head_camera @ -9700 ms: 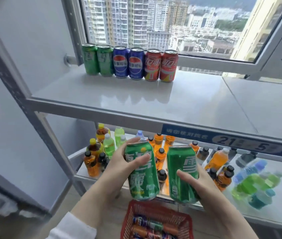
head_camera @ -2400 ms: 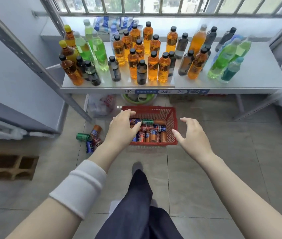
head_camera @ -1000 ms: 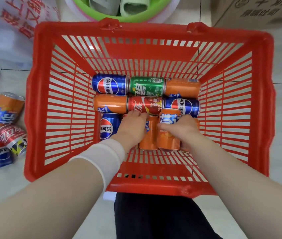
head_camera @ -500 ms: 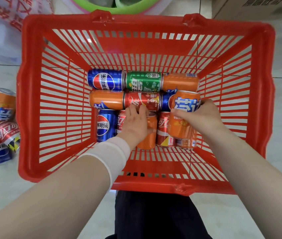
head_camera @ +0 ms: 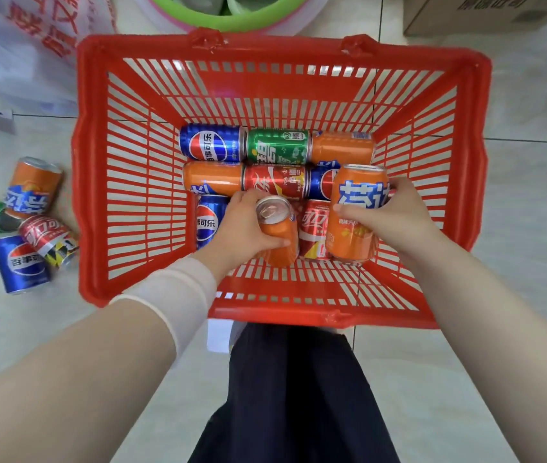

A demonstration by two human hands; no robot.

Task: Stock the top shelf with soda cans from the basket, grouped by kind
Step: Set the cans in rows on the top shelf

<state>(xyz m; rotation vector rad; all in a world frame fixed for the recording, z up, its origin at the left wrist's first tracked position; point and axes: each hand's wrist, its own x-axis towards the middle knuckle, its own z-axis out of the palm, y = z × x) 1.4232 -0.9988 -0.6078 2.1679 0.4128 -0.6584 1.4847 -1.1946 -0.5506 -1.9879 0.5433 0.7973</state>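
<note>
Lying red can point(head_camera: 313, 228) between orange cans point(head_camera: 352, 243)

the slatted basket point(head_camera: 105, 182) is red. it shows a blue can point(head_camera: 212, 143), a green can point(head_camera: 277, 152), a red can point(head_camera: 273, 183), an orange can point(head_camera: 349, 238) lettered blue and white, and a silver-topped orange can point(head_camera: 272, 210).

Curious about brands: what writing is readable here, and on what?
"芬达", end covered: orange metal can in the right hand.
"百事可": blue metal can on the floor.
"可口可": red metal can on the floor.
"可乐": blue can in the red plastic basket.
Unreadable: brown cardboard box, white plastic bag.
</note>
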